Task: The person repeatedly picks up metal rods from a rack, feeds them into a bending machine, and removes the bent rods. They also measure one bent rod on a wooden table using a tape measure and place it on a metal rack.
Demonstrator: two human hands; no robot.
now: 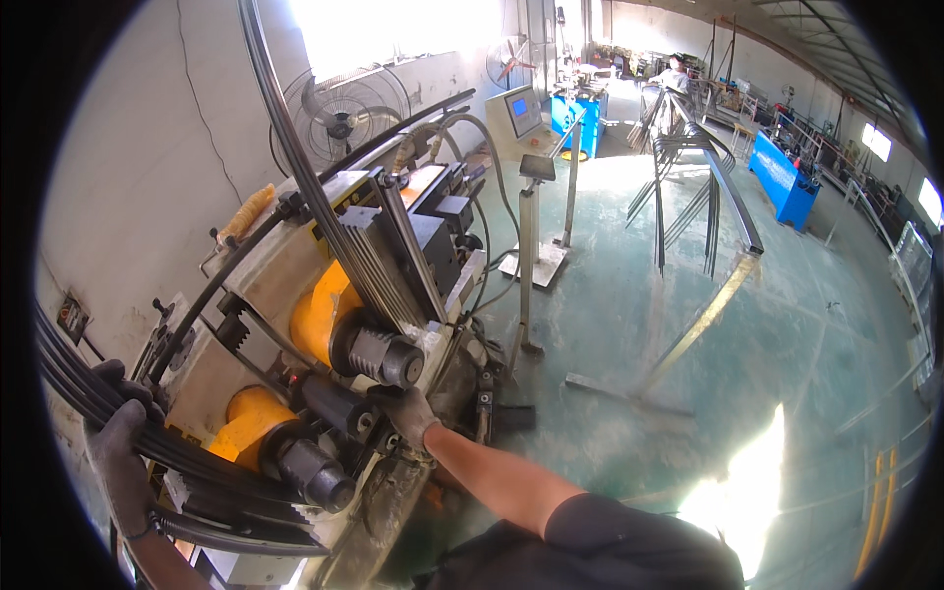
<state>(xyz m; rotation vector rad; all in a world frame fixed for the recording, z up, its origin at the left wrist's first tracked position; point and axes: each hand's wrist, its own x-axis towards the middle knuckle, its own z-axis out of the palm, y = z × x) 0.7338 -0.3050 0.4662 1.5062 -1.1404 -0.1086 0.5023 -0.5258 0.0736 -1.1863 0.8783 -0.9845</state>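
At the far left my left hand [120, 457], in a grey glove, is wrapped around a bundle of long dark bars [187, 454]. The bundle curves down to the lower of two black ribbed rollers [320, 474] on a machine with yellow housings [329, 313]. My right hand [405, 413], also gloved, reaches to the machine's front between the upper ribbed roller [388, 359] and a smooth black cylinder [339, 405]. Its fingertips are hidden there, so its grip cannot be made out. A second bundle of bars [320, 202] rises steeply past the upper roller.
A control box with a screen [521, 110] stands behind the machine, near a metal post [528, 251]. Curved bars hang on a rack [723, 187] whose foot [629, 393] lies on the green floor. Fans [339, 120] stand by the wall. A person [674, 77] is far back.
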